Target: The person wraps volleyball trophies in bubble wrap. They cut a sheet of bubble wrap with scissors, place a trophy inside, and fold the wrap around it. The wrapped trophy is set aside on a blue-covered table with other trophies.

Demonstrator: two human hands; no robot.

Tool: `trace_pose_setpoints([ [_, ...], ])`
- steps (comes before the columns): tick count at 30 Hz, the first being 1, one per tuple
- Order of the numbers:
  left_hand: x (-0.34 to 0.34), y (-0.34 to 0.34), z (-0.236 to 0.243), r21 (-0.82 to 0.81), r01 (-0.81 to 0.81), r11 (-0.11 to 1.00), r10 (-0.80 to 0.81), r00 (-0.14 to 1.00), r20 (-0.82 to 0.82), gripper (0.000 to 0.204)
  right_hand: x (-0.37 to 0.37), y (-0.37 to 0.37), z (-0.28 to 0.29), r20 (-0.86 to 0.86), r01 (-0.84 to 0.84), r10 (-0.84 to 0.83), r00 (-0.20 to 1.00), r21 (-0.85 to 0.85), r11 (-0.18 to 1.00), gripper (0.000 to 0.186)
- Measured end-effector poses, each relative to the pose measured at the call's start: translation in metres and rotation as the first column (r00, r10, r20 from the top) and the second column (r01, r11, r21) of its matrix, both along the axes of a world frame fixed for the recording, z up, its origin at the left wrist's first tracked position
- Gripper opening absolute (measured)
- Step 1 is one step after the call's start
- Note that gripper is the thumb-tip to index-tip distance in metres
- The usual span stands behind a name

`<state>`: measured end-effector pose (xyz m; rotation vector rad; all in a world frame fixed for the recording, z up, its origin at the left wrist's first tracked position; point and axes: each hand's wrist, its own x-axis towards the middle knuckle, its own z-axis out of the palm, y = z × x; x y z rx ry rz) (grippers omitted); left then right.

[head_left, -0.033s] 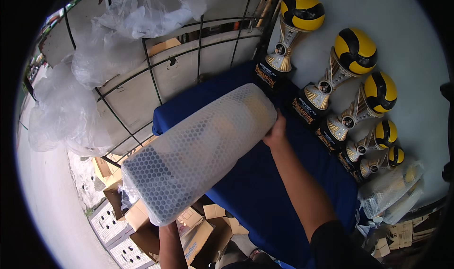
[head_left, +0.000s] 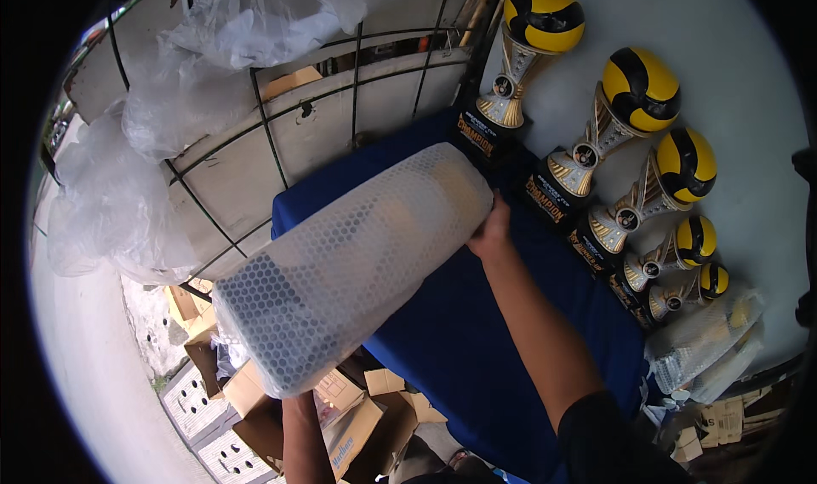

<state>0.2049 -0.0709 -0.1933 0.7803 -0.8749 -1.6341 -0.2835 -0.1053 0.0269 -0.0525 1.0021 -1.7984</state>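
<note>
A long bubble-wrapped trophy (head_left: 357,267) is held slantwise between my two hands, above a blue cloth-covered table (head_left: 459,356). Through the wrap show a dark base at its near left end and a yellowish round shape at the far right end. My right hand (head_left: 494,229) grips the far right end, its fingers partly behind the wrap. Under the near left end, my left hand (head_left: 298,404) bears the package; its fingers are hidden beneath it.
Along the wall stand several trophies (head_left: 587,156) topped with yellow-and-black balls. Another bubble-wrapped bundle (head_left: 706,339) lies at the right. Clear plastic bags (head_left: 111,203) hang on a metal grid (head_left: 264,126) at the left. Opened cardboard boxes (head_left: 357,433) lie below the table.
The bubble-wrapped trophy has shifted slightly left and up with both hands still holding it.
</note>
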Motion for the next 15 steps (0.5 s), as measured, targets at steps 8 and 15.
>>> trace_pose_setpoints([
  [8,-0.073,-0.125,0.045,0.159,0.076,0.984,0.024,0.835,-0.550,0.054,-0.009,-0.083,-0.016,-0.058,0.074,-0.080,0.995,-0.096,0.993,0.093],
  [15,-0.096,-0.220,0.051,0.147,0.082,0.986,-0.014,0.912,-0.411,0.057,0.006,0.010,-0.024,-0.482,-0.208,0.252,0.839,0.143,0.968,0.089],
])
